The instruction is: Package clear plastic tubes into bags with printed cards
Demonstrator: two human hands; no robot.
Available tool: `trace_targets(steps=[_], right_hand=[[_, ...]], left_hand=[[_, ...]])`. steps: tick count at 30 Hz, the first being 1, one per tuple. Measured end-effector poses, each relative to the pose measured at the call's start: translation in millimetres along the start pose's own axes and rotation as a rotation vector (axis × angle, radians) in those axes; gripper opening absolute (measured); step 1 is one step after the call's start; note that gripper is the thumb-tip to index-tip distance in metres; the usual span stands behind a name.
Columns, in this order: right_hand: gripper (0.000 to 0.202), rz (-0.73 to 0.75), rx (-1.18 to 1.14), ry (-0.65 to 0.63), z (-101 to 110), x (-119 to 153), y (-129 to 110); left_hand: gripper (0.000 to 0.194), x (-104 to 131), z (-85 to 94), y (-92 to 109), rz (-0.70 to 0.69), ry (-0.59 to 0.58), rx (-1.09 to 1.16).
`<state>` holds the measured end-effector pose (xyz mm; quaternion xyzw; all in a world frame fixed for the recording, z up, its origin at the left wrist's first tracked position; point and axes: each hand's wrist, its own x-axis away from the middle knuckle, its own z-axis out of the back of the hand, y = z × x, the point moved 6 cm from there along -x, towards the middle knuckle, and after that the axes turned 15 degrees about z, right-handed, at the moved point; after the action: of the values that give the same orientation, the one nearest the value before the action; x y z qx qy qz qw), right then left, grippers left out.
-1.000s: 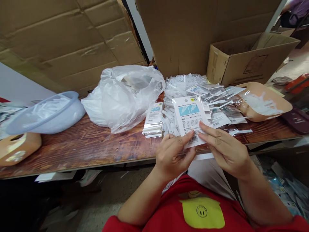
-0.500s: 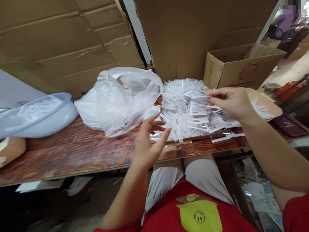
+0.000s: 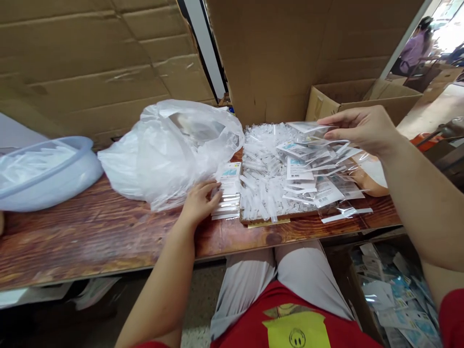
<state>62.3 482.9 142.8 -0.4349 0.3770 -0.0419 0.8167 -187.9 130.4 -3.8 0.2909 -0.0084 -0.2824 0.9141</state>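
Note:
My left hand is at the left edge of a stack of clear bags with printed cards. Its fingers are bent, with a gap between thumb and forefinger, and the fingertips touch the stack's edge. On the other side, my right hand pinches a clear bag with a white card between thumb and fingers. Below it, several more carded bags lie in a loose overlapping pile. They rest partly on a shallow cardboard tray heaped with small clear plastic pieces.
Left of the stack sits a white plastic bag, then a pale blue basin of clear pieces. An open carton and an orange tray stand right. Below is a box of carded bags. A person sits far off.
My left hand has moved left and down from above the tray's edge to the left edge of the stack. My right hand has moved right and slightly up, still pinching a bag.

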Motion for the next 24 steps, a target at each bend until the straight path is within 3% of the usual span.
trace_targets(steps=[4, 9, 11, 13, 16, 18, 21, 24], right_hand=[[0.047, -0.057, 0.035, 0.056, 23, -18, 38], [0.045, -0.227, 0.339, -0.232, 32, -23, 95], [0.046, -0.242, 0.471, -0.280, 30, -22, 94], [0.053, -0.151, 0.735, -0.302, 19, -26, 75], [0.059, 0.106, 1.057, -0.394, -32, -34, 36], [0.047, 0.202, 1.019, -0.628, -87, -33, 26], [0.050, 0.166, 0.962, -0.888, -160, -25, 33], [0.051, 0.143, 1.011, -1.012, -205, -20, 49]], left_hand=[[0.056, 0, -6.3, -13, -0.030, -0.056, 0.013], [0.063, 5, -3.2, -13, -0.107, -0.077, -0.015], [0.064, 7, -2.9, -13, -0.094, -0.072, -0.013], [0.064, 8, -3.5, -13, -0.075, -0.065, -0.020], [0.061, 9, -4.3, -12, -0.056, -0.044, -0.044], [0.057, 9, -3.9, -11, -0.063, -0.022, -0.047], [0.053, 12, -2.6, -9, -0.086, 0.006, -0.032], [0.052, 15, -2.3, -9, -0.089, -0.003, -0.017]])
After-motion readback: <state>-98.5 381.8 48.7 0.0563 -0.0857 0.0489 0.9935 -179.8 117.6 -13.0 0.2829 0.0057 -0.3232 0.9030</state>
